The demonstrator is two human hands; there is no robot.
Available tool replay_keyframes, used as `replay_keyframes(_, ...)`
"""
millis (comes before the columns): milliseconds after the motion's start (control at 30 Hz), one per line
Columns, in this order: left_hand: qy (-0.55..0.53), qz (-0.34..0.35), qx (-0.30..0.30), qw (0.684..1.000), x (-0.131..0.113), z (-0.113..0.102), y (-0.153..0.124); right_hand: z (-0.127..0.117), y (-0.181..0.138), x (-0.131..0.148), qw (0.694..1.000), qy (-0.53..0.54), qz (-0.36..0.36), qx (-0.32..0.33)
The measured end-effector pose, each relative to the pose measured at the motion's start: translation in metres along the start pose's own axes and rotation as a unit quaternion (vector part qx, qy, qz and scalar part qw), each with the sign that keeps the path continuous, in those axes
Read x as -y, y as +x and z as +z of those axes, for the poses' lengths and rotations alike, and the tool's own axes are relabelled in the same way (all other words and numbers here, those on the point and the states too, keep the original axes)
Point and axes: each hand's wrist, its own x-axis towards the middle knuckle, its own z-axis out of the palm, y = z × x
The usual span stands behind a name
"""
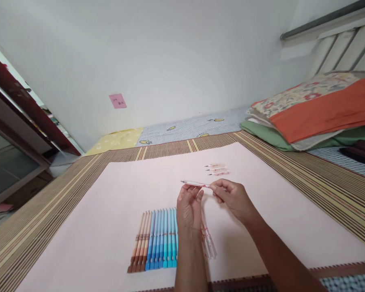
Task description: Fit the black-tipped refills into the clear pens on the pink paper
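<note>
Fingers of the left hand (pixel 189 205) and right hand (pixel 231 196) pinch a thin white pen (pixel 195 183) crosswise above the smooth pale sheet (pixel 280 211). Nearer lies a row of slim brown and blue pens (pixel 156 239). Beyond, three small refills (pixel 217 169), striped woven mat (pixel 331 182), folded bedding (pixel 316 109), white wall (pixel 170 52).

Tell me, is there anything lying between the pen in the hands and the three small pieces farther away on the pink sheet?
Nothing visible does. The left hand and right hand hold the pen above the pink sheet, and the bare sheet runs from it to the three small pieces. The row of pens lies nearer the person.
</note>
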Motion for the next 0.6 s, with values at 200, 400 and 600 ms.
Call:
replay_keyframes(200, -0.009, -0.005, -0.076, 0.997, 0.0021, -0.0005, 0.0036, 0.0025, -0.0048, 0.0036, 0.997, -0.072, -0.030, -0.011)
replay_keyframes(400, 0.029, 0.017, -0.052, 0.998, -0.0006, -0.0035, 0.0055, 0.0037, -0.0072, 0.0047, 0.992, -0.119, -0.046, 0.015)
replay_keyframes(600, 0.113, 0.051, -0.012, 0.992, -0.0043, -0.0061, 0.0050, 0.0029, -0.0074, 0.0012, 0.993, -0.107, -0.032, 0.045)
